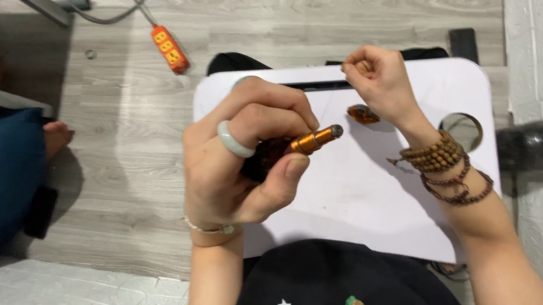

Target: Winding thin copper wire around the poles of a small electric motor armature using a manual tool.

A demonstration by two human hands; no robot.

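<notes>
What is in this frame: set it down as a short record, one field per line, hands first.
left hand: shut around an orange-tipped tool, tip pointing right; pale ring on a finger
right hand: raised over the tray, fingertips pinched together; what they pinch is too small to tell
right wrist: strands of brown beads
tray: white lap tray with a round hole at its right
on tray: small amber piece beside the right hand
floor: orange power strip

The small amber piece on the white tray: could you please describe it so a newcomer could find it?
Start at the white lap tray. The amber piece lies near its far edge, just below the right hand. It alone rests loose on the tray; the orange tool is in the left hand.
</notes>
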